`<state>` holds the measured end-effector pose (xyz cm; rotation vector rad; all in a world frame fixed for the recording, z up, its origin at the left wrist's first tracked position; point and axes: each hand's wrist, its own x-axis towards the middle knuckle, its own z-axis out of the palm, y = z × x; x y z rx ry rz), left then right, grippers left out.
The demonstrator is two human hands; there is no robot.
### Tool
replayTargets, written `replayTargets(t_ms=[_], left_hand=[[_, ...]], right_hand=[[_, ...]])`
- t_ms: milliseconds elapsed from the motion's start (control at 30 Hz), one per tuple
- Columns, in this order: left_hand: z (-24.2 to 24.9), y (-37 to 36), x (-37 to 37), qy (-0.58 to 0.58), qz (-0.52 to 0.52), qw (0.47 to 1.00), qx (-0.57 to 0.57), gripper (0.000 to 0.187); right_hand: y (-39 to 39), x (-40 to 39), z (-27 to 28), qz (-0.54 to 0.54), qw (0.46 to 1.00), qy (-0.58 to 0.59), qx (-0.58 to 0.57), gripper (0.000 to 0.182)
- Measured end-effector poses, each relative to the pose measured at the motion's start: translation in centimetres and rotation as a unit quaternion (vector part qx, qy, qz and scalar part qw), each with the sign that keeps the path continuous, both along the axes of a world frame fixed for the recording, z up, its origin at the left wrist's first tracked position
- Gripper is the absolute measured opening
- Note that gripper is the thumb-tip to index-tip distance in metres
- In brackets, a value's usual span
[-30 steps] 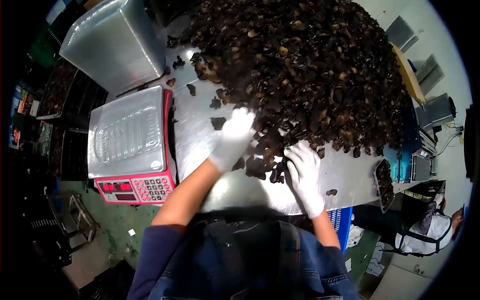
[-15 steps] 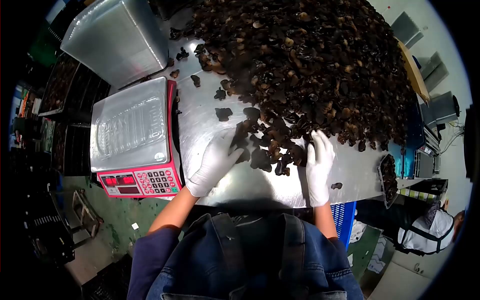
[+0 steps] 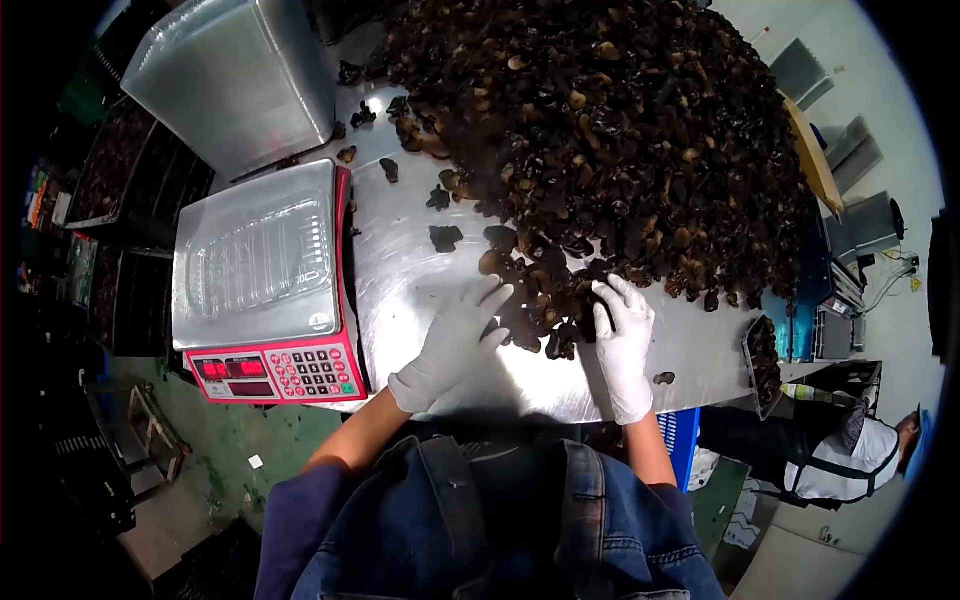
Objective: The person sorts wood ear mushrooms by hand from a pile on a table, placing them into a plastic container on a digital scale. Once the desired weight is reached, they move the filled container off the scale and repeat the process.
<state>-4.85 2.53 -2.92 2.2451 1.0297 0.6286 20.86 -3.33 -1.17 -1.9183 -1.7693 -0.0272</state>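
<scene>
My white-gloved left hand (image 3: 455,345) is at the left edge of a small loose cluster of dark wood ear mushrooms (image 3: 545,300), fingers apart and fingertips against the nearest pieces. On the cluster's other side my right hand (image 3: 626,345), gloved too, has its fingers slightly bent and apart, the tips touching mushrooms. Neither hand visibly grips a piece. Behind them a large heap of wood ear mushrooms (image 3: 640,150) covers the far part of the metal table (image 3: 395,225). A few single pieces lie apart, among them a flat mushroom (image 3: 445,238).
To the left is a red digital scale (image 3: 275,372) with a clear plastic tray (image 3: 262,255) on it. Stacked clear trays (image 3: 235,85) stand behind. A filled tray (image 3: 765,365) sits at the right edge, above a blue crate (image 3: 682,445). A person (image 3: 845,455) is farther right.
My left hand has shifted slightly right against the cluster, and my right hand slightly left. The mushrooms between them sit closer together. The view has moved a little.
</scene>
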Motion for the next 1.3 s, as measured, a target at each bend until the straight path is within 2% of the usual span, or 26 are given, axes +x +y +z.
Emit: replayTargets(t_ms=[100,133,200,300,333,400,467,567,667,733,767,800,833,867,900,933,967,1033,1133,1167,1267,1300], left_hand=[[0.1,0.1,0.1,0.002,0.025,1.000,0.012,0.063],[0.2,0.1,0.0,0.001,0.026,1.000,0.016,0.063],[0.5,0.2,0.0,-0.015,0.056,0.998,0.004,0.063],[1.0,0.6,-0.1,-0.048,0.098,0.994,-0.020,0.060],[1.2,1.1,-0.1,-0.047,0.098,0.994,-0.018,0.060],[1.6,2.6,0.3,-0.044,0.117,0.992,-0.004,0.055],[1.5,3.9,1.1,-0.044,0.123,0.991,0.002,0.052],[1.1,5.3,3.1,-0.020,0.122,0.992,0.013,0.052],[0.4,5.5,4.2,0.017,0.106,0.994,0.027,0.052],[0.6,5.0,4.1,0.024,0.078,0.997,0.012,0.058],[1.0,4.5,3.8,0.030,0.053,0.998,0.002,0.061],[1.2,3.9,3.3,0.036,0.030,0.999,-0.009,0.065],[-0.3,3.5,2.7,0.023,0.009,1.000,-0.006,0.085],[-0.1,3.0,2.1,0.025,0.009,1.000,-0.007,0.085],[0.4,2.4,1.4,0.036,-0.009,0.999,-0.015,0.096],[0.7,2.0,1.1,0.047,-0.027,0.998,-0.024,0.107],[0.4,1.9,0.9,0.078,-0.040,0.996,-0.018,0.123],[0.7,1.5,1.2,0.089,-0.031,0.996,-0.002,0.126],[0.7,1.5,2.8,0.092,-0.019,0.995,0.014,0.132],[0.3,1.9,3.5,0.094,-0.030,0.995,0.027,0.132],[-0.1,2.8,5.0,0.097,-0.041,0.993,0.049,0.128],[0.0,3.1,5.1,0.105,-0.070,0.991,0.048,0.125]], right_hand=[[4.5,-1.2,1.2,0.022,1.000,0.018,0.000,0.033],[5.9,-2.4,1.8,0.033,0.999,0.020,0.034,0.038],[9.0,-3.8,1.5,0.002,1.000,-0.031,0.002,0.042],[11.2,-3.1,-0.3,0.033,0.997,-0.067,-0.025,0.038],[10.6,-2.7,-0.7,0.029,0.999,-0.035,-0.002,0.030],[8.4,-2.4,0.6,0.029,0.998,0.045,0.037,0.027],[5.0,-1.8,2.1,0.025,0.991,0.116,0.066,0.026],[0.5,0.9,0.8,-0.028,0.977,0.198,0.078,0.027],[-2.5,2.5,-1.2,-0.079,0.976,0.201,0.043,0.031],[-4.1,1.7,-0.7,-0.045,0.987,0.149,0.032,0.034],[-4.5,1.0,-0.4,-0.024,0.990,0.134,0.026,0.038],[-5.1,1.1,-0.2,0.017,0.993,0.114,-0.031,0.055],[-5.6,0.7,-0.1,0.027,0.991,0.121,-0.050,0.065],[-6.0,0.4,-0.2,0.038,0.989,0.129,-0.069,0.076],[-6.2,0.8,-0.8,0.048,0.990,0.079,-0.104,0.103],[-6.1,0.9,-0.9,0.049,0.990,0.081,-0.106,0.103],[-5.6,0.8,-0.7,0.017,0.989,0.093,-0.111,0.112],[-4.3,0.9,-0.6,-0.014,0.990,0.094,-0.101,0.137],[-2.2,1.2,-1.5,0.021,0.989,0.093,-0.115,0.143],[-1.6,1.1,-2.8,0.054,0.994,0.050,-0.076,0.144],[-0.8,-1.1,-2.6,0.085,0.990,0.001,-0.112,0.136],[-0.7,-1.6,-1.8,0.069,0.989,-0.004,-0.133,0.124]])
